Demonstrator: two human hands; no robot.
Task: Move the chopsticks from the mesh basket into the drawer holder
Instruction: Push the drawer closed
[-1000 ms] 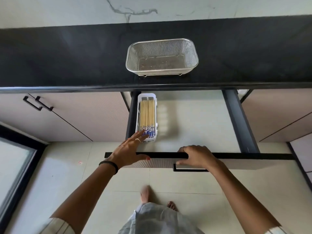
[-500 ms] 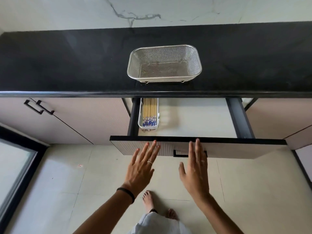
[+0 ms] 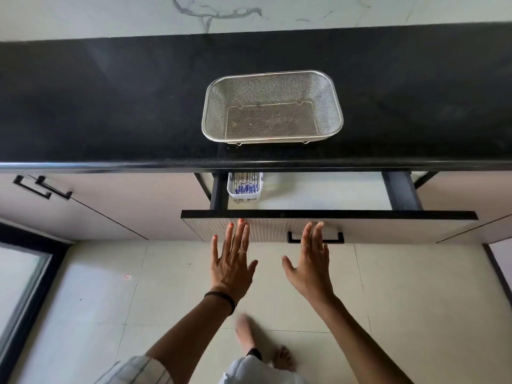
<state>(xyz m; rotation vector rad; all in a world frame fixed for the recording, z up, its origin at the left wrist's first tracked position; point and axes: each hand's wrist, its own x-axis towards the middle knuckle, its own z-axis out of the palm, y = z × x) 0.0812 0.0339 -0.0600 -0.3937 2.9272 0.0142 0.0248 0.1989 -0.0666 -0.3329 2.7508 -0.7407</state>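
The steel mesh basket (image 3: 273,106) stands on the black counter with nothing in it. Below the counter edge the drawer (image 3: 329,216) is mostly slid in. At its left end sits the white holder (image 3: 244,193) with the blue-patterned ends of the chopsticks (image 3: 245,183) showing; their far parts are hidden under the counter. My left hand (image 3: 232,261) is flat, fingers spread, fingertips on the drawer front. My right hand (image 3: 311,261) is also flat and spread, fingertips at the black drawer handle (image 3: 315,238). Neither hand holds anything.
The black counter (image 3: 110,101) runs across the view with a marble wall behind. Cabinet doors with black handles (image 3: 41,187) lie to the left. A dark-framed glass panel (image 3: 19,286) stands at lower left. My feet are on the tiled floor (image 3: 415,300).
The drawer has slid much further in, hiding most of the chopsticks under the counter. Both hands left the drawer's top edge and now press flat against its front.
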